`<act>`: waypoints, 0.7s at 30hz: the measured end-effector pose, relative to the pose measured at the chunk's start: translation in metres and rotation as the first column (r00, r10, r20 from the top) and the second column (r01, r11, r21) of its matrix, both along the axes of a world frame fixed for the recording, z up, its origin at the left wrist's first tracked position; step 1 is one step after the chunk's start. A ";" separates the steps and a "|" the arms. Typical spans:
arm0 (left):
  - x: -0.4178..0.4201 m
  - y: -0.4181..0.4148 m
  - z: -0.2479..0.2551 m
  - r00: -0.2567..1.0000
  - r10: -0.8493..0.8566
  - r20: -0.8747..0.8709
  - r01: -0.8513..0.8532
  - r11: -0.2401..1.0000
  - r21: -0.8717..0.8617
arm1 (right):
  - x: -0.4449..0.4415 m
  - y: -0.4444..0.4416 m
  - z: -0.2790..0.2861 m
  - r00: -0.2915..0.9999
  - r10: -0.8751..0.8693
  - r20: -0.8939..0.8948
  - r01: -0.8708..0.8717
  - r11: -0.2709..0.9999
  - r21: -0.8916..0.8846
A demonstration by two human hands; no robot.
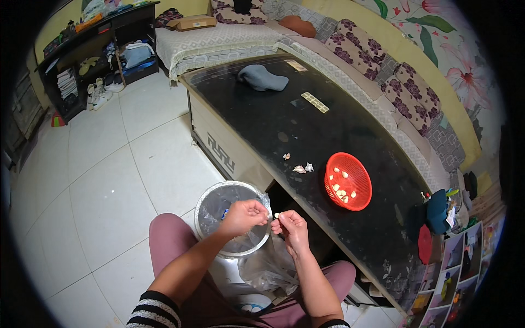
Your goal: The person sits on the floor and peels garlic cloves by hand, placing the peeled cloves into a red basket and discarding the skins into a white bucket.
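Over the rim of a lined waste bin, my right hand pinches a pale peeled garlic clove between thumb and fingertips. My left hand faces it closely, fingers pinched on a tiny whitish scrap, seemingly garlic skin. A red plastic basket on the black table holds several peeled cloves. Unpeeled cloves or skins lie left of the basket, with a smaller piece farther back. Between my knees is a clear plastic bag, its contents hard to make out.
The black table runs along my right, its edge close to my right forearm. On it lie a grey cap, a blister pack and a teal holder. A shelf rack stands at right, a sofa behind.
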State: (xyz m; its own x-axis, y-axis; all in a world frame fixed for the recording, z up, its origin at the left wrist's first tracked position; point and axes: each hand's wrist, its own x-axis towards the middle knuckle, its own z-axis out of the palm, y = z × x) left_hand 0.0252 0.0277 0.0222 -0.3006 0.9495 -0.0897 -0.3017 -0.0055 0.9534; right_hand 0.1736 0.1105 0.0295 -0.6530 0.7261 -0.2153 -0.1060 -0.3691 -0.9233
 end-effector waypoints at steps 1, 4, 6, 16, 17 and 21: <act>-0.003 -0.001 0.000 1.000 0.029 -0.006 -0.029 1.000 -0.005 | 0.000 -0.001 0.000 1.000 0.002 0.000 -0.002 1.000 -0.006; -0.014 -0.005 -0.004 0.958 0.137 -0.250 -0.144 0.990 -0.010 | -0.001 -0.002 0.000 1.000 0.006 0.003 -0.006 1.000 -0.009; -0.015 -0.007 0.001 0.863 0.244 -0.442 -0.234 0.969 0.077 | -0.001 -0.002 0.000 1.000 0.006 0.008 -0.006 1.000 -0.004; -0.013 -0.013 0.009 0.615 0.013 -0.788 -0.136 0.987 -0.090 | 0.033 0.025 0.081 0.975 -0.222 0.013 0.176 0.803 0.570; -0.011 -0.011 0.008 0.591 0.033 -0.806 -0.131 0.990 -0.055 | 0.041 0.035 0.094 0.947 -0.319 0.021 0.227 0.716 0.660; -0.010 -0.011 0.004 0.570 -0.008 -0.821 -0.116 0.989 -0.090 | 0.054 0.082 0.114 0.826 -0.555 0.095 0.196 0.441 0.876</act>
